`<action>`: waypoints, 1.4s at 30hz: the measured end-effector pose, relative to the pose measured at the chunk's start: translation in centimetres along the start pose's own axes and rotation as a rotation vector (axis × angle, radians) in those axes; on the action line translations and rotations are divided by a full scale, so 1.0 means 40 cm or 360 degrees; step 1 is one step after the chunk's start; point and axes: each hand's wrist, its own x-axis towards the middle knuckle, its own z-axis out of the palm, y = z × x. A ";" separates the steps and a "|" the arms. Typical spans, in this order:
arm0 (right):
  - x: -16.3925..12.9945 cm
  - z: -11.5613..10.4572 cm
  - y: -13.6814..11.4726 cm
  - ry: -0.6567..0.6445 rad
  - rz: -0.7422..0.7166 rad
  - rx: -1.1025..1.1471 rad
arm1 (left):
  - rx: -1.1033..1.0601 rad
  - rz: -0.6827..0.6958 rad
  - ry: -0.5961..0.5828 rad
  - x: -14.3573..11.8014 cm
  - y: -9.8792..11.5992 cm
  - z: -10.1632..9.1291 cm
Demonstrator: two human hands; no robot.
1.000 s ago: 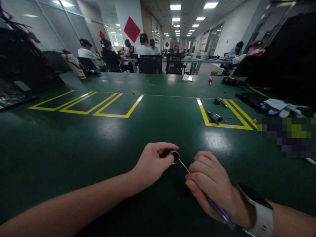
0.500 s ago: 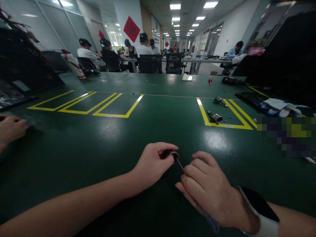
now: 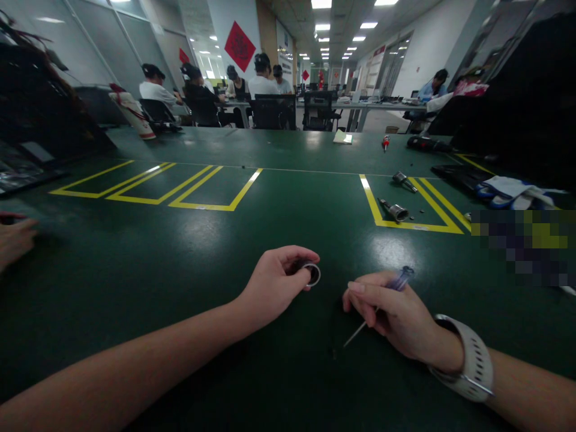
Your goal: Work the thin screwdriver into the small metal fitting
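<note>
My left hand (image 3: 281, 285) is closed around a dark, hollow metal cylinder (image 3: 317, 275), its round open end facing right. The fingers cover most of the cylinder's body. To the right, my right hand (image 3: 387, 309) grips a screwdriver (image 3: 402, 278) with a translucent purple handle that sticks up past the hand. The thin shaft comes out below the fingers and points down and left over the green table (image 3: 216, 372). Its tip is apart from the cylinder.
Two metal parts with stems (image 3: 396, 212) and small dark bits lie within yellow tape (image 3: 418, 227) at right. Gloves (image 3: 517, 191), a red-handled tool (image 3: 386, 143) and a paper pad (image 3: 342, 138) lie farther back. Another person's hand (image 3: 15, 240) is at the left edge.
The screwdriver has left the cylinder's open end. My right hand has moved right and turned over, so the handle now points up and the tip down. The left hand has shifted slightly up.
</note>
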 end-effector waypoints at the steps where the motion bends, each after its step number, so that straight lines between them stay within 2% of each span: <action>1: -0.002 0.001 0.001 -0.0024 0.0019 -0.0032 | -0.0037 -0.0011 0.0007 0.000 0.000 0.001; 4: -0.010 0.005 0.002 -0.0113 0.0017 -0.0159 | -0.0139 -0.0048 0.0018 0.001 0.000 0.002; 9: -0.018 0.008 -0.002 -0.0239 -0.0118 -0.0313 | -0.0141 -0.0048 0.0010 -0.001 0.002 0.002; 20: -0.026 0.016 -0.012 -0.0287 -0.0252 -0.0363 | -0.0161 -0.0053 0.0003 -0.004 0.005 0.006; 29: -0.025 0.022 -0.023 -0.0311 -0.0344 -0.0575 | -0.0174 -0.0050 -0.0013 -0.002 0.001 0.007; 34: -0.026 0.022 -0.021 -0.0237 -0.0338 -0.0617 | -0.0177 -0.0066 0.0002 -0.006 0.010 0.010; 38: -0.021 0.021 -0.018 -0.0138 -0.0283 -0.0610 | -0.0263 -0.0076 -0.0071 -0.025 0.022 0.016; 42: -0.016 0.020 -0.023 0.0107 -0.0302 -0.0714 | -0.0290 -0.0081 -0.0166 -0.041 0.026 0.020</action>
